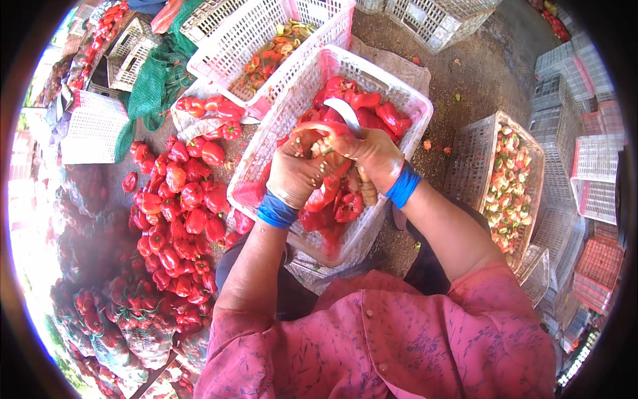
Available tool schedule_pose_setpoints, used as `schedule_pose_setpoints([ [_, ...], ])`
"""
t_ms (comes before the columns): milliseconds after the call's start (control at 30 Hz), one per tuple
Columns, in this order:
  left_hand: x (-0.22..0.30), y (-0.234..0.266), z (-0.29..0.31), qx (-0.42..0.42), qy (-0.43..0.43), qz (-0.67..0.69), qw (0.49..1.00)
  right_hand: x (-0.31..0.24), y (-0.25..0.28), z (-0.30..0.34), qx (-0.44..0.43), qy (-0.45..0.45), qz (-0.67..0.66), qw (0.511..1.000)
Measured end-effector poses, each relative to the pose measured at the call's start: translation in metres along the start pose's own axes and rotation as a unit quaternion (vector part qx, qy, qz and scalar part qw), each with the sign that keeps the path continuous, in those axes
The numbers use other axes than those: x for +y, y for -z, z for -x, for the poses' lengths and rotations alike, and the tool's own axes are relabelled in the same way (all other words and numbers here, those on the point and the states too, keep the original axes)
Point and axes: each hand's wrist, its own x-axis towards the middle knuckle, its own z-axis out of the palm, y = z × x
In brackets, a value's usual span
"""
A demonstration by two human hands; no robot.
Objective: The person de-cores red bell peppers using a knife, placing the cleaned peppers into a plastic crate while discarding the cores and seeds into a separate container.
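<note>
Over a white plastic crate (419, 106) of red pepper pieces (392, 120), both my hands are close together around a red bell pepper (318, 128). My left hand (292, 174) is closed on the pepper, with pale seeds stuck to the skin. My right hand (380, 158) grips a knife whose curved blade (344, 112) points up and to the left, beside the pepper. Pale core and seeds show between my fingers. The hands partly hide the pepper and the knife's handle. Blue bands circle both wrists.
Whole red peppers (176, 206) lie heaped at the left, near filled mesh sacks (143, 326). Behind stands another white crate (212, 60) with pepper scraps. A crate (488, 143) of cut cores is at the right, before stacked crates (561, 159). Green netting (149, 86) hangs far left.
</note>
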Motion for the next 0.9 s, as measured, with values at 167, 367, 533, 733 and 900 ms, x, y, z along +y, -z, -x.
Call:
schedule_pose_setpoints([
  [167, -0.008, -0.017, -0.001, 0.078, 0.074, 0.034, 0.994, 0.003, 0.007, -0.026, 0.058, 0.094, 0.252, 0.961],
  [367, -0.019, -0.014, -0.008, 0.053, -0.064, -0.024, 0.996, 0.004, 0.0, -0.019, 0.088, -0.026, 0.112, 0.989],
  [533, -0.003, -0.021, -0.005, -0.047, -0.053, -0.331, 0.941, 0.067, 0.022, -0.067, 0.061, -0.121, -0.059, 0.989],
  [733, -0.015, -0.01, -0.01, 0.091, -0.027, -0.125, 0.988, 0.046, 0.052, -0.077, 0.148, 0.05, 0.421, 0.893],
  [900, -0.01, 0.002, -0.009, 0.093, 0.128, -0.013, 0.987, 0.045, 0.052, -0.063, 0.034, 0.059, 0.172, 0.983],
])
